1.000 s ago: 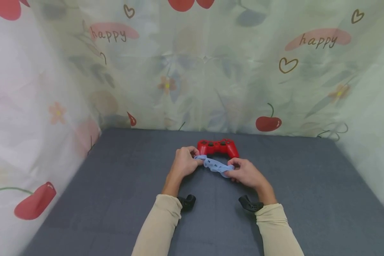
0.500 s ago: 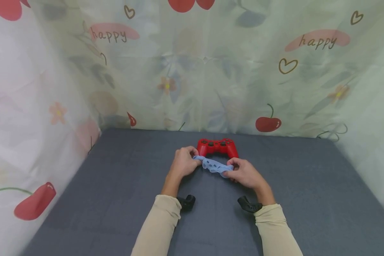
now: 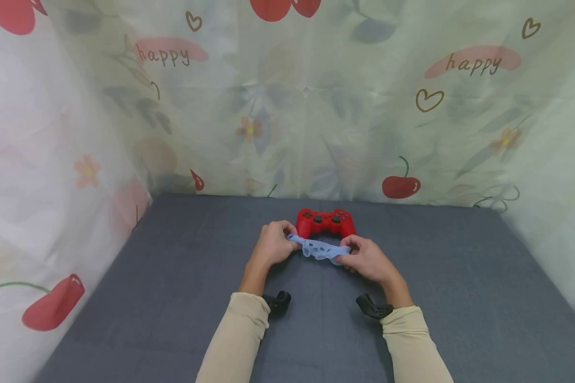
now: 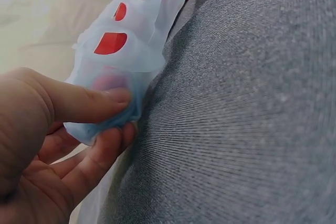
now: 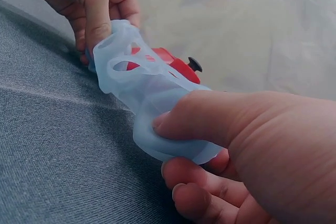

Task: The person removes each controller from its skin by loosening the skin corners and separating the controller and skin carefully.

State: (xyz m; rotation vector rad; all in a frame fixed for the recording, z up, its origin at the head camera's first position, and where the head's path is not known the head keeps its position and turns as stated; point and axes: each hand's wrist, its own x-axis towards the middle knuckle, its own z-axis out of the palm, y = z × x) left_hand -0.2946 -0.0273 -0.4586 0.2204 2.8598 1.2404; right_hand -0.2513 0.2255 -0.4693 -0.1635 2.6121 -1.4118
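A translucent pale-blue silicone controller cover (image 3: 322, 249) with cut-out holes stretches between my two hands. My left hand (image 3: 276, 243) pinches one end of the cover between thumb and fingers, as the left wrist view shows up close. At the other end, my right hand (image 3: 368, 259) grips the cover, its thumb (image 5: 194, 116) pressed on top and its fingers bent underneath. Just behind the cover, a red game controller (image 3: 325, 221) lies on the table, its black thumbsticks facing up. Bits of its red shell show through the holes in the left wrist view.
Dark grey cloth covers the table (image 3: 182, 276). A patterned curtain (image 3: 306, 106) hangs along the back edge and at both sides. Black wrist mounts (image 3: 279, 302) sit at the cuffs of the beige sleeves (image 3: 235, 335).
My left hand has edged slightly left with its end of the cover, and the cover now looks a little straighter. The right hand has hardly moved.
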